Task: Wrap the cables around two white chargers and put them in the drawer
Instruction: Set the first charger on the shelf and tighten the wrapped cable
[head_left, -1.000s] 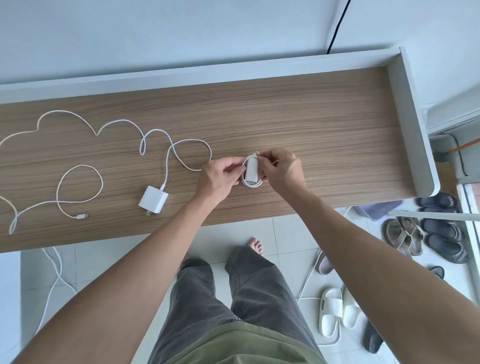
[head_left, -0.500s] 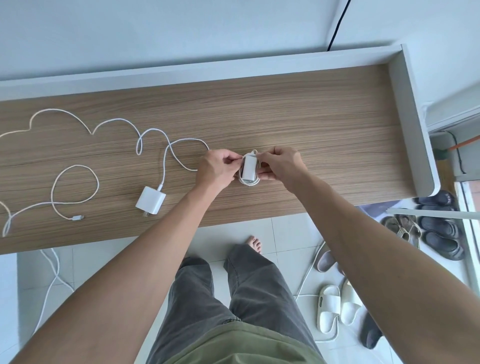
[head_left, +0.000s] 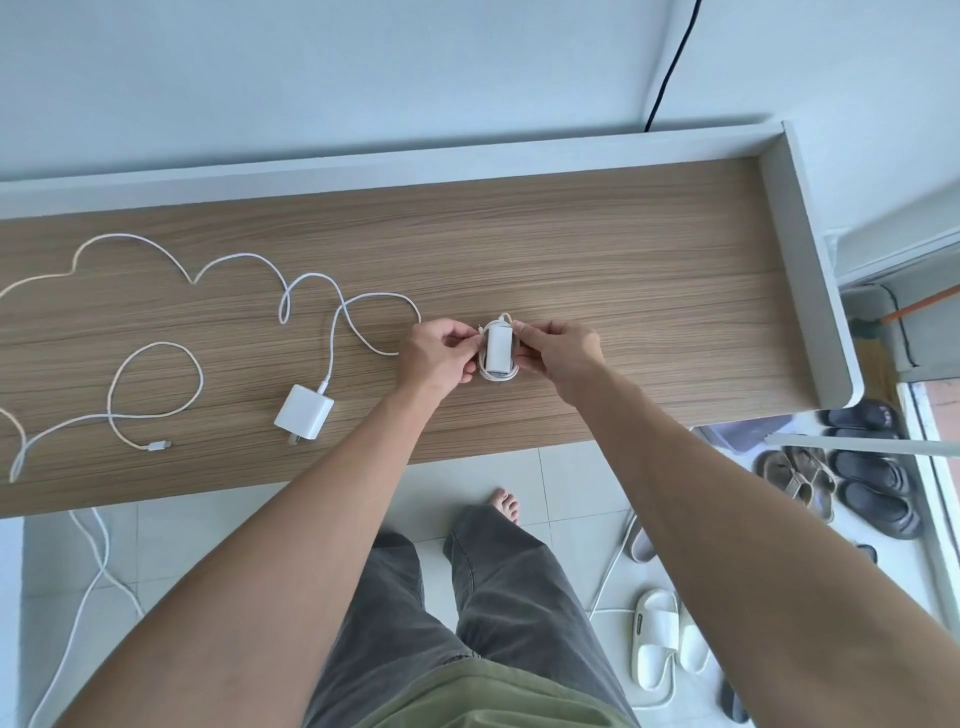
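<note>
My legs in grey trousers (head_left: 498, 613) and one bare foot (head_left: 506, 505) stand on the white tiled floor (head_left: 218, 551) at six o'clock, with white slippers (head_left: 655, 636) at four o'clock and dark sandals (head_left: 872, 493) farther out at three o'clock. Both forearms reach up to the middle of the wood-grain counter (head_left: 623, 291). There my left hand (head_left: 439, 356) and right hand (head_left: 563, 353) meet around a white charger (head_left: 500, 347), its cable already coiled in tight loops around the body. The left grip pinches the cable end at the charger's nine o'clock side; the right grip is closed on the coils at its three o'clock side. The bundle is just above or on the counter; I cannot tell which.

At nine o'clock from my hands the second charger (head_left: 303, 414) lies flat near the counter's front edge. Its loose cable (head_left: 234, 260) wanders in wide loops toward ten o'clock, and the plug tip (head_left: 158, 445) rests near the front edge at eight o'clock. A raised white rim (head_left: 802, 260) borders the counter at two o'clock. Beyond it, at twelve o'clock, a black wire (head_left: 670, 67) runs up the pale wall (head_left: 363, 78).
</note>
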